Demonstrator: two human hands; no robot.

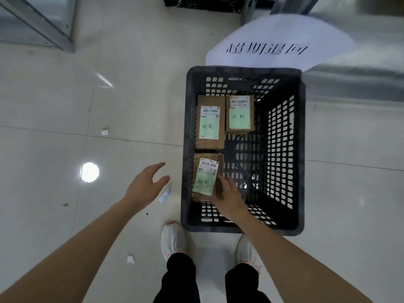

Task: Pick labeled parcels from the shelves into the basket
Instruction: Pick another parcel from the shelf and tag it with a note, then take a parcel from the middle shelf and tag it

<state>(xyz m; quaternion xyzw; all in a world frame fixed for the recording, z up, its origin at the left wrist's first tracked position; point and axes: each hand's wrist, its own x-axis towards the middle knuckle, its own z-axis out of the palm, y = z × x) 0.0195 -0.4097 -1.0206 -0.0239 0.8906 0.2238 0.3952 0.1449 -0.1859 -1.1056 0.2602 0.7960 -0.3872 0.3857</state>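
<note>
Right hand (227,197) on near parcel (205,178) in black basket (282,228), left hand (145,186) spread empty

A parcel depot: metal shelving (43,25), labelled cardboard parcels (210,122) in a crate (282,149), tiled floor (65,110).

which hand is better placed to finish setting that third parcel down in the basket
The right hand: it already grips the nearest parcel inside the basket; the left hand hovers open outside.
</note>
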